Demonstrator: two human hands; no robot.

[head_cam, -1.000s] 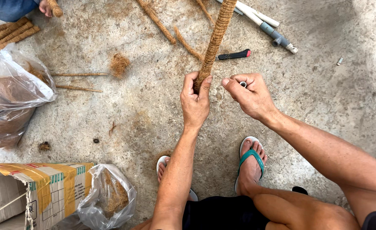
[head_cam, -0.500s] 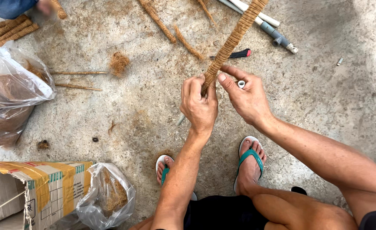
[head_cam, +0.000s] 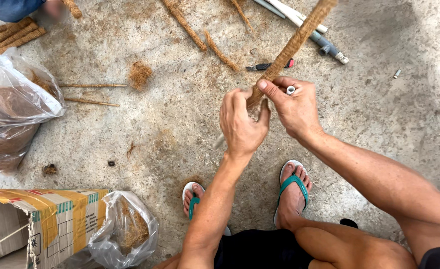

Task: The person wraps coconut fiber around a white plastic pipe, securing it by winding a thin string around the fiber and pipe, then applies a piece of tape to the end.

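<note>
A long pole wrapped in brown coir fibre (head_cam: 294, 45) slants from the top right down to my hands. My left hand (head_cam: 240, 124) is closed around its lower end. My right hand (head_cam: 292, 107) pinches the pole just above, thumb on the fibre, and a small white spool (head_cam: 290, 90) shows between its fingers. Both hands touch each other above the concrete floor (head_cam: 180, 129). My feet in teal sandals (head_cam: 292, 192) stand below.
Clear bags of coir fibre lie at left (head_cam: 15, 114) and bottom left (head_cam: 125, 229), beside a taped cardboard box (head_cam: 40, 219). Finished fibre-wrapped sticks (head_cam: 185, 25), thin sticks (head_cam: 88, 94), grey pipes (head_cam: 304, 25) and a black-red cutter (head_cam: 267, 65) lie on the floor. Another person (head_cam: 10, 7) sits top left.
The pole has tilted further to the right. My right hand has moved in from beside the pole and now grips it just above my left hand.
</note>
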